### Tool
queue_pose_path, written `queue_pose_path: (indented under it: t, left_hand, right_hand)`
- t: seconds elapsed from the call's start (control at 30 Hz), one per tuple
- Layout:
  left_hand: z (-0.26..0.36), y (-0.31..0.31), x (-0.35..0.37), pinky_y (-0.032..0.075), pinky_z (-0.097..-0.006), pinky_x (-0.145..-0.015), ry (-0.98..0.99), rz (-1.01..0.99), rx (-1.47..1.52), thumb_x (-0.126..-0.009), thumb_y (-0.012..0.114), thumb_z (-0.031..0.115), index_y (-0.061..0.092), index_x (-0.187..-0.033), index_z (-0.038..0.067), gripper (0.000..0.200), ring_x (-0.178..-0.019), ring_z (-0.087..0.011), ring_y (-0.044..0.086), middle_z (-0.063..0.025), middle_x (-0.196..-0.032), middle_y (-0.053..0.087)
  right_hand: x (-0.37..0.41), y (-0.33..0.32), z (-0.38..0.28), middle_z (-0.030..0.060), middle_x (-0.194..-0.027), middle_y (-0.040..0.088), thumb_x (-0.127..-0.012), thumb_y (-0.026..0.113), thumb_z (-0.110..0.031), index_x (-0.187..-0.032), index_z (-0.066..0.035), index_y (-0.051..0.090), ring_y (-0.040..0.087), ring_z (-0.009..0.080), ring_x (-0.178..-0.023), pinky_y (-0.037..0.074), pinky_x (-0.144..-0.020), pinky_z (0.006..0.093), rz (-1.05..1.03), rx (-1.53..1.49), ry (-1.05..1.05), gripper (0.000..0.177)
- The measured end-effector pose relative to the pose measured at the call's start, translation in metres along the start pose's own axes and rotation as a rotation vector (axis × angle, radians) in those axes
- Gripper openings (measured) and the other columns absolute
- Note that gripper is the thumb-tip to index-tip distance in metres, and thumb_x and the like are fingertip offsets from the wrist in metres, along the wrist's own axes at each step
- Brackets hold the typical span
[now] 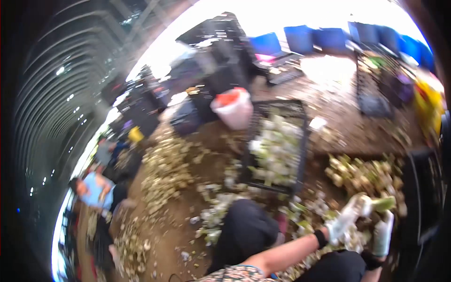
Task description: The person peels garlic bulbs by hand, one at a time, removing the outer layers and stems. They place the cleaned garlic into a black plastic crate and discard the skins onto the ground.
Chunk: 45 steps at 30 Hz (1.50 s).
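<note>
My left hand (347,220), in a pale glove with a dark band at the wrist, reaches forward above my lap. Its fingers are curled against a garlic bulb with a thick green stem (384,203). Close beside it on the right, my gloved right hand (383,232) is raised just under that stem; blur hides its fingers and anything in them. A heap of untrimmed garlic (361,174) lies just beyond both hands. Below and left of them, loose white bulbs and trimmings (300,221) cover the ground around my legs.
A black crate (303,141) filled with white bulbs stands ahead. Another dark crate (420,197) is at my right. More garlic piles (167,169) lie left, near a person in light blue (97,190). A white bucket (234,110) and several blue containers (298,38) stand farther back.
</note>
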<state>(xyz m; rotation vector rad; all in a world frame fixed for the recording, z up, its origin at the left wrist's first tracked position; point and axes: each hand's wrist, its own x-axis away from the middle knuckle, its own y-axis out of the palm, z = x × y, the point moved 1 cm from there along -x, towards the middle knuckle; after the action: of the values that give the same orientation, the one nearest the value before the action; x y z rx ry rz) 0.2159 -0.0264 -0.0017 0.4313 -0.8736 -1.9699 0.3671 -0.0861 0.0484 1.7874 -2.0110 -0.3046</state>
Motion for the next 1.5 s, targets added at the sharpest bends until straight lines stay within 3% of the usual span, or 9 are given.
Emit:
queue_pose_path:
  t: [0.17,0.27,0.4,0.67,0.7,0.8,1.07,1.33,1.5]
  left_hand:
    - [0.137,0.025,0.029,0.038,-0.0298,-0.104,0.537,0.215,-0.675,-0.094,0.069,0.024,0.023,-0.152,0.002,0.077,-0.118,-0.0152,0.049,-0.0079,-0.127,0.054]
    - [0.226,0.01,0.071,0.044,-0.0282,-0.097,0.425,0.123,-0.39,-0.097,0.065,0.026,0.029,-0.148,0.0,0.068,-0.114,-0.0114,0.052,-0.0059,-0.118,0.059]
    - [0.262,0.008,0.148,0.042,-0.034,-0.102,0.679,0.814,-1.051,-0.085,0.077,0.021,0.032,-0.147,0.004,0.079,-0.126,-0.0236,0.049,-0.0153,-0.139,0.049]
    - [0.292,-0.018,0.224,0.05,-0.0266,-0.089,0.8,0.309,-0.337,-0.08,0.079,0.005,0.042,-0.144,0.006,0.074,-0.109,-0.012,0.057,-0.0037,-0.123,0.058]
    - [0.291,-0.015,0.237,0.049,-0.0258,-0.09,0.748,0.217,-0.266,-0.081,0.078,0.004,0.041,-0.144,0.005,0.072,-0.11,-0.0113,0.056,-0.0032,-0.124,0.058]
    - [0.287,-0.02,0.259,0.048,-0.0238,-0.09,0.688,0.123,-0.134,-0.084,0.073,0.0,0.037,-0.147,0.005,0.073,-0.104,-0.0102,0.056,-0.0009,-0.121,0.056]
    - [0.251,-0.053,0.247,0.03,-0.0357,-0.113,0.546,0.607,-1.16,-0.069,0.08,0.01,0.024,-0.151,-0.001,0.099,-0.132,-0.0317,0.039,-0.0219,-0.142,0.039]
    - [0.247,-0.039,0.276,0.031,-0.0361,-0.112,0.639,0.569,-1.189,-0.069,0.074,0.005,0.022,-0.152,0.003,0.098,-0.135,-0.0364,0.035,-0.0235,-0.144,0.034]
    - [0.258,-0.004,0.302,0.038,-0.0329,-0.106,0.526,0.484,-1.103,-0.073,0.07,0.002,0.027,-0.15,0.004,0.088,-0.126,-0.028,0.047,-0.0184,-0.136,0.045]
  right_hand:
    - [-0.087,0.091,-0.016,0.0101,-0.121,0.06,-0.101,0.041,-0.012,-0.13,0.0,0.053,0.06,0.0206,-0.107,0.049,-0.096,0.0346,-0.354,-0.261,-0.064,0.033]
    - [-0.125,0.149,-0.014,0.0082,-0.117,0.062,-0.101,0.042,-0.013,-0.127,-0.003,0.056,0.062,0.0187,-0.103,0.051,-0.091,0.0328,-0.487,-0.055,-0.239,0.031]
    - [-0.136,0.232,0.007,0.0064,-0.114,0.063,-0.101,0.044,-0.016,-0.125,-0.005,0.057,0.064,0.0167,-0.097,0.054,-0.083,0.0301,-0.632,0.081,-0.334,0.029]
    - [-0.085,0.304,0.031,0.0065,-0.108,0.065,-0.101,0.047,-0.026,-0.124,-0.006,0.057,0.065,0.0176,-0.09,0.055,-0.076,0.0276,-0.52,-0.174,0.015,0.033]
    - [-0.097,0.301,0.026,0.0109,-0.117,0.063,-0.101,0.045,-0.032,-0.128,-0.005,0.055,0.064,0.0228,-0.1,0.054,-0.084,0.0348,-0.958,-0.294,0.033,0.04]
    - [-0.057,0.304,0.006,0.0113,-0.114,0.064,-0.098,0.052,-0.028,-0.127,-0.003,0.055,0.063,0.0216,-0.097,0.054,-0.083,0.0336,-0.745,0.219,-0.091,0.038]
    - [0.032,0.332,-0.023,0.0131,-0.102,0.065,-0.079,0.062,-0.001,-0.111,-0.002,0.059,0.06,0.0205,-0.088,0.049,-0.075,0.0305,-0.735,0.752,-0.248,0.032]
    - [0.103,0.373,-0.073,0.0212,-0.096,0.063,-0.075,0.051,0.006,-0.106,-0.001,0.065,0.056,0.0394,-0.09,0.046,-0.084,0.0446,-1.047,1.356,-0.946,0.034]
    - [0.05,0.36,-0.03,0.0156,-0.087,0.064,-0.076,0.059,0.005,-0.099,-0.001,0.062,0.058,0.0292,-0.081,0.047,-0.075,0.0379,-1.084,1.362,-0.99,0.024]
